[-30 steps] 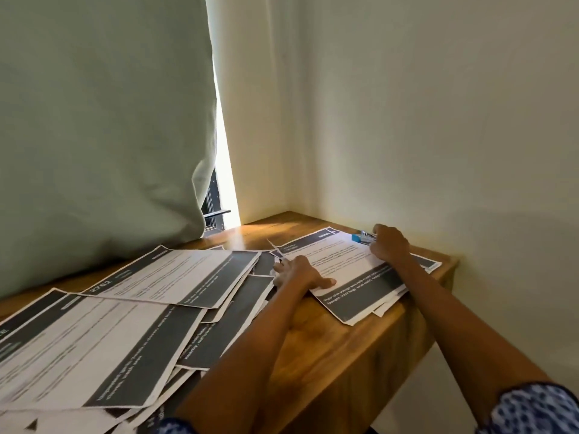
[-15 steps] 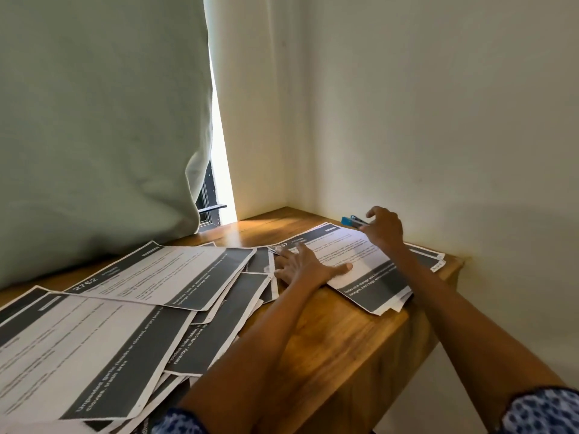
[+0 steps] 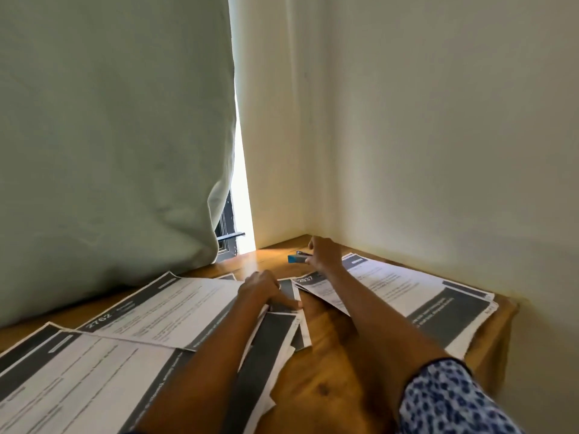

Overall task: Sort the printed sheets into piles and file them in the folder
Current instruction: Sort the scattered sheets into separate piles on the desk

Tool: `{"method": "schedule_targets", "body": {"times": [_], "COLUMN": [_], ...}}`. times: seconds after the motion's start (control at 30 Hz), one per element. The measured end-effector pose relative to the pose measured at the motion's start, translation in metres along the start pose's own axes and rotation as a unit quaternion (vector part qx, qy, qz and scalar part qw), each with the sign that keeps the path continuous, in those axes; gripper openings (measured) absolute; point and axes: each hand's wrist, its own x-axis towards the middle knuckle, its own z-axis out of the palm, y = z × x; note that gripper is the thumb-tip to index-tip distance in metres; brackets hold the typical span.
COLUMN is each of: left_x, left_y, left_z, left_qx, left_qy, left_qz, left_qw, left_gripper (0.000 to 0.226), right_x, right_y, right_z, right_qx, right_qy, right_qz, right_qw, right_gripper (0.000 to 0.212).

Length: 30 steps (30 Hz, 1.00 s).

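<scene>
Printed sheets [image 3: 175, 311] lie overlapping across the wooden counter [image 3: 329, 380], with a separate pile [image 3: 416, 296] at its right end by the wall. The left hand [image 3: 261, 289] rests on the sheets, fingers extended. The right hand [image 3: 322, 256] pinches a blue stapler [image 3: 296, 259] near the corner.

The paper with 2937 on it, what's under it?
Under the 2937 sheet, more printed sheets peek out along its edges, lying on the wooden table. How many, and what they say, is covered.
</scene>
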Motion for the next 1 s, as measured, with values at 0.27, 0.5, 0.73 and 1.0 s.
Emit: {"method": "schedule_targets", "body": {"times": [0.27,0.5,0.73,1.0], "left_x": [0.009,-0.003,-0.040,-0.082], "left_y": [-0.005,0.002,0.024,0.061], "left_z": [0.008,0.014,0.028,0.039], "left_qx": [0.004,0.030,-0.032,-0.068], "left_qy": [0.011,0.031,0.103,0.035], "left_qz": [0.005,-0.004,0.110,0.197], "left_qw": [1.000,0.999,0.988,0.978], "left_gripper": [0.084,0.089,0.056,0.052], "right_x": [0.004,-0.017,-0.079,-0.096], "right_y": [-0.008,0.020,0.073,0.103], "right_z": [0.024,-0.039,-0.070,-0.077], "right_qx": [0.032,0.017,-0.097,-0.083], "right_qy": [0.002,-0.042,-0.179,-0.223], "right_qz": [0.008,0.017,0.099,0.159], "right_qw": [0.999,0.999,0.974,0.958], "right_gripper": [0.037,0.023,0.070,0.078]}}
